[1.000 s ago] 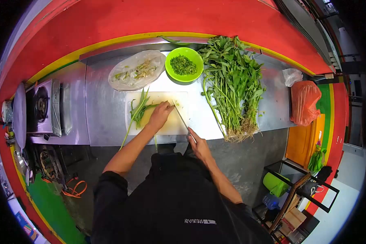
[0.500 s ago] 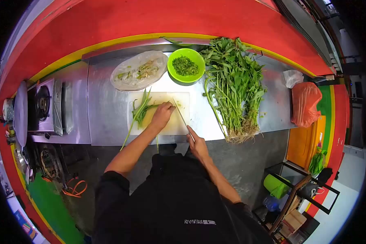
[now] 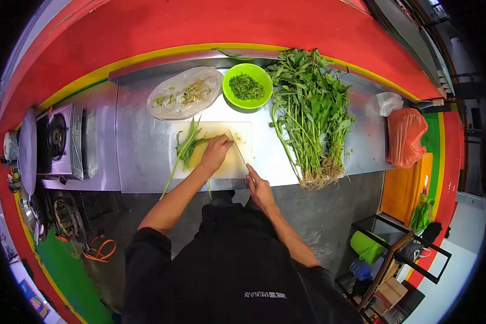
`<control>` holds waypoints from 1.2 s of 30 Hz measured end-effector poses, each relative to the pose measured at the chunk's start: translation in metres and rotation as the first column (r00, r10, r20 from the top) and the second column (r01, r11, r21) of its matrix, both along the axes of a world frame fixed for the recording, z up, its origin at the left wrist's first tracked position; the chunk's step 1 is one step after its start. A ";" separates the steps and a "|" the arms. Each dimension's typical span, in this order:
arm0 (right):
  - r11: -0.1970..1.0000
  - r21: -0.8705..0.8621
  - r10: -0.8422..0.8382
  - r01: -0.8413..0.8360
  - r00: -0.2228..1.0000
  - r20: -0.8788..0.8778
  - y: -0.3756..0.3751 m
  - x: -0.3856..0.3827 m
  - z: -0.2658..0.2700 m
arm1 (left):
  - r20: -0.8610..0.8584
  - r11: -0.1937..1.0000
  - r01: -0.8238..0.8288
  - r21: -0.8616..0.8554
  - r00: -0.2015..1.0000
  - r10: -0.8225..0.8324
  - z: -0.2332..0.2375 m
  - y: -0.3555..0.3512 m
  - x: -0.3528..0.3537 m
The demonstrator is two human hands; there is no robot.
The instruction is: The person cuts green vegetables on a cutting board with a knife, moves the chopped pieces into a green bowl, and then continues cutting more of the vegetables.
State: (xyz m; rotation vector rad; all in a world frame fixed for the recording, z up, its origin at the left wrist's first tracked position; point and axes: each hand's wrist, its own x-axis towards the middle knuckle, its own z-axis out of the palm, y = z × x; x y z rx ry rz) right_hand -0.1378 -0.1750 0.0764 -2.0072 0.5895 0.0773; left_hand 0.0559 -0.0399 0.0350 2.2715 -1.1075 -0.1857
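Observation:
On the pale cutting board [image 3: 221, 168], my left hand [image 3: 216, 152] is closed round green stems [image 3: 200, 142], whose leaves and long stalks spread to its left. My right hand [image 3: 260, 190] grips the handle of a knife [image 3: 239, 149]. The blade points up and left across the board, its edge beside my left fingertips. Small green bits lie right of the blade. Behind the board stand a green bowl [image 3: 267, 89] of chopped greens and a clear plastic bag [image 3: 164, 111] with root ends and scraps.
A large leafy bunch [image 3: 313, 119] with roots lies right of the board. Farther right are a small clear bag [image 3: 389, 103] and a red plastic bag [image 3: 406, 137]. A stove [image 3: 59, 137] stands at the left, and a red wall [image 3: 200, 27] rises behind the counter.
My right hand and the knife handle have shifted slightly up and left. My left hand stays almost in place on the stems.

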 end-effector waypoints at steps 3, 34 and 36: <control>0.999 0.037 0.003 -0.002 1.000 -0.016 -0.004 -0.004 0.011 | -0.007 1.000 -0.004 -0.012 1.000 0.003 -0.005 0.001 0.003; 0.996 0.073 0.066 -0.056 0.987 -0.146 -0.015 0.001 0.013 | 0.007 1.000 0.016 0.008 1.000 -0.016 0.002 0.001 0.006; 0.997 0.049 0.062 -0.056 0.990 -0.124 -0.013 0.002 0.004 | -0.003 1.000 0.016 -0.003 1.000 -0.016 0.003 0.000 0.005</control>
